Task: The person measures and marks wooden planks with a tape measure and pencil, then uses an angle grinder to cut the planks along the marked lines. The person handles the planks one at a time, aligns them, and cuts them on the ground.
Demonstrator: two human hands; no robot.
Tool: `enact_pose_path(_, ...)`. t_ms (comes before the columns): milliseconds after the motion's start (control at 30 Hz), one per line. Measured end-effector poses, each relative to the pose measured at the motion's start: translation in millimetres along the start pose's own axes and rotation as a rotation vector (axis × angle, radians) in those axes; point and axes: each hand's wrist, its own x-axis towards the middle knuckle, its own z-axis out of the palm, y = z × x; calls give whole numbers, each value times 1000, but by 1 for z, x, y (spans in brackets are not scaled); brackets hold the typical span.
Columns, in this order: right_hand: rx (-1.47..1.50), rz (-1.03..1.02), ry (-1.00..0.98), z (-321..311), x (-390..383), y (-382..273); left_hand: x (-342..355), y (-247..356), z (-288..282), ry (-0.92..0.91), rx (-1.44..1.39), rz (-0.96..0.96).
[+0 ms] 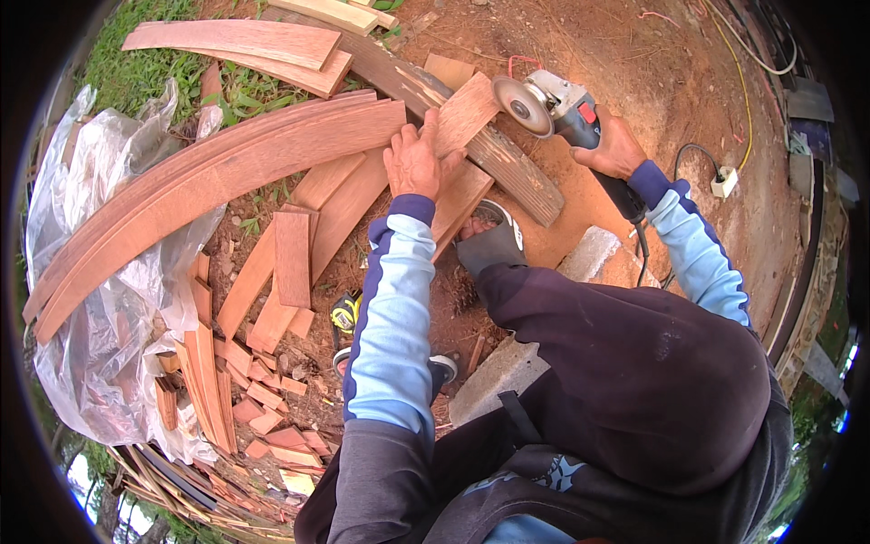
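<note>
My left hand [417, 161] grips a short reddish wooden board [469, 113], its fingers over the near end and side. That board lies across a thick weathered wooden beam [518, 174]. My right hand [612, 148] is closed around the body of an angle grinder [576, 111], which has a red switch. Its round disc [524, 107] stands right beside the far right end of the board; whether they touch I cannot tell. My foot in a sandal [494, 222] is next to the beam, close to another plank [460, 201].
Long curved boards [217, 168] stretch left over clear plastic sheeting [100, 308]. Small offcuts [272, 390] and a yellow tape measure [345, 314] lie on the dirt. Concrete blocks [498, 379] sit near my legs. The grinder's cord runs near a white socket block [724, 182].
</note>
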Motion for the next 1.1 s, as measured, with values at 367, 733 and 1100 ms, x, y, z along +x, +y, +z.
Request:
enact_pose_path(367, 7, 3, -27, -2, 0, -2, 0, 0, -1, 0, 15, 1)
enact_pose_path(733, -20, -5, -22, -2, 1, -1, 0, 0, 0, 11, 4, 16)
enact_pose_path(1100, -5, -32, 5, 2, 6, 1, 0, -2, 2, 12, 9, 18)
